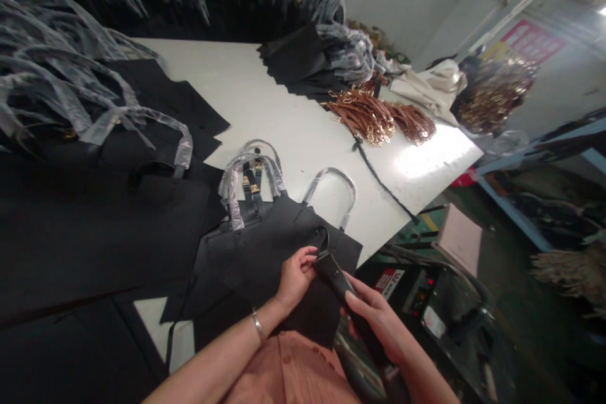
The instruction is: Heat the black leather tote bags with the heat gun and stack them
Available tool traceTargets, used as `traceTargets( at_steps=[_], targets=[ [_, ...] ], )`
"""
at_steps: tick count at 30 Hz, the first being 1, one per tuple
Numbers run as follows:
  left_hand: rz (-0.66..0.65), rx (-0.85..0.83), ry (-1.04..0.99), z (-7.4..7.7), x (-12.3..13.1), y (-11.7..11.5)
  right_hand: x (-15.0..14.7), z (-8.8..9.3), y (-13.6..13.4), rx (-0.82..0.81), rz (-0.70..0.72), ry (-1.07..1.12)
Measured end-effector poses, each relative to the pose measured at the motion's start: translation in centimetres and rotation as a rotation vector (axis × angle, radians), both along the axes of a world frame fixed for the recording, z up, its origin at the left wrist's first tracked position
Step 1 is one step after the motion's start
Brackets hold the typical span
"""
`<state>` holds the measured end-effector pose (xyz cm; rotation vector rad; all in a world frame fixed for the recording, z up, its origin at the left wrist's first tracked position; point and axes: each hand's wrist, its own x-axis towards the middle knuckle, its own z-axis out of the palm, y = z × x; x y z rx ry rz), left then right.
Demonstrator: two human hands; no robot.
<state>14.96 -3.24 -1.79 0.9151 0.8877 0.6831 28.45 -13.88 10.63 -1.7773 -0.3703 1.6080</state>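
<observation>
Right hand (368,304); long black piece (334,275)

The bag panel (265,237) at lower centre was plain black; the strap bundle (368,115), upper right, brown and gold.

Long black object (337,283) in right hand (374,306): lower end cut off by bottom edge; some right fingers hidden behind. Left hand (296,278): grip on black loop (326,240) unclear. Wrapped handles (69,107) cropped at left. Wall sign (534,41) blurred; machine label (391,281) too small to read.
</observation>
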Motion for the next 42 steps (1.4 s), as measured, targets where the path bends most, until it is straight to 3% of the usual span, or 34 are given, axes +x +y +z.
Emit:
traceTargets(
  at_steps=[3,5,8,10,12,15,18,22,27,31,35,39,42],
  targets=[
    [-0.083,0.056,0.051,0.5,0.0,1.3,-0.4,-0.6,1.0,0.077,-0.088,-0.050],
    [-0.125,0.004,0.003,1.5,0.3,3.4,-0.3,-0.8,2.0,0.159,-0.185,-0.117],
    [-0.017,-0.082,-0.203,2.9,0.4,7.4,0.5,-0.6,3.4,0.233,-0.273,-0.203],
    [0.093,0.042,-0.166,3.0,-0.2,9.4,1.0,-0.6,4.2,0.233,-0.220,-0.218],
    [0.104,0.329,0.117,2.3,-1.3,10.2,1.2,-1.1,5.1,0.197,-0.121,-0.194],
    [-0.027,0.766,0.627,0.1,-3.6,9.3,0.6,-2.7,6.9,0.122,0.027,-0.130],
    [-0.095,0.971,0.851,-2.1,-5.4,7.5,-0.1,-4.1,9.1,0.078,0.155,-0.067],
    [-0.102,1.078,0.870,-3.5,-6.0,6.5,-0.3,-4.9,11.6,0.037,0.221,-0.035],
    [-0.147,1.081,0.903,-3.3,-5.6,6.8,-1.0,-5.3,14.7,0.051,0.246,-0.048],
    [-0.168,1.059,0.945,-3.0,-5.6,6.7,-1.0,-5.3,16.4,0.181,0.099,-0.109],
    [-0.226,1.099,0.919,-2.8,-5.7,6.2,1.5,-4.0,14.4,0.249,-0.004,-0.183],
    [-0.382,1.166,0.761,-2.5,-5.5,6.1,4.3,-3.0,9.4,0.094,0.066,-0.147],
    [-0.420,1.169,0.761,-2.4,-5.2,6.3,4.8,-3.2,6.7,-0.003,0.079,-0.115]
  ],
)
